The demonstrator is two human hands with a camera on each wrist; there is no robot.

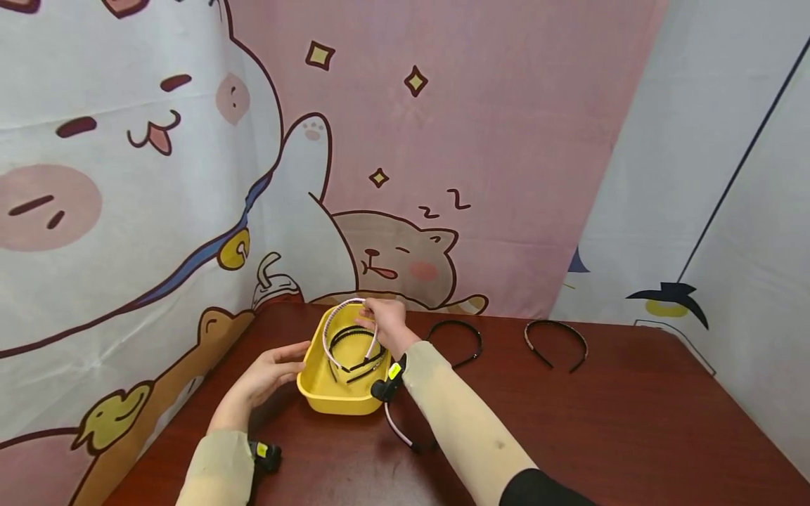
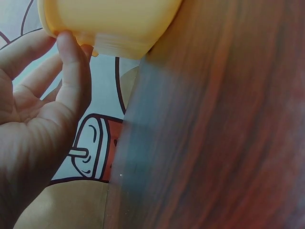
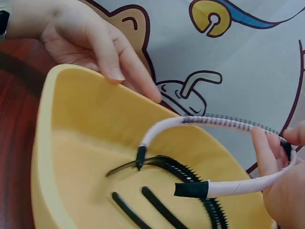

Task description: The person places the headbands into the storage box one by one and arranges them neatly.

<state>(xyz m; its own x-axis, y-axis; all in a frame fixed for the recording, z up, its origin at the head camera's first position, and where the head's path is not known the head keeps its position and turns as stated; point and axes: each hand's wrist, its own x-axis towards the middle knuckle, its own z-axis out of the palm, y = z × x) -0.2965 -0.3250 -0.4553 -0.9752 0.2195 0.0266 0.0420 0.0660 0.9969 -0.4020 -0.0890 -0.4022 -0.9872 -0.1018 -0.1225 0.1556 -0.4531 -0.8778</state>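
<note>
My right hand (image 1: 388,325) holds a pale pink headband (image 3: 162,128) by its curved top, over a yellow plastic basin (image 1: 344,405). Both black-tipped ends of that headband point down into the basin. Inside the basin lie black toothed headbands (image 3: 164,208), one overlapping another. At the basin's left side is my left hand (image 1: 268,376), its fingers extended and touching the outer wall near the rim. In the left wrist view, its fingertips (image 2: 66,38) meet the yellow rim.
Another pink headband (image 1: 396,426) lies on the brown table (image 1: 633,429), partly hidden beneath my right forearm. Behind that arm is a black headband (image 1: 479,346), and farther right a dark patterned one (image 1: 579,339). A cartoon-printed cloth (image 1: 506,140) hangs at the table's back edge.
</note>
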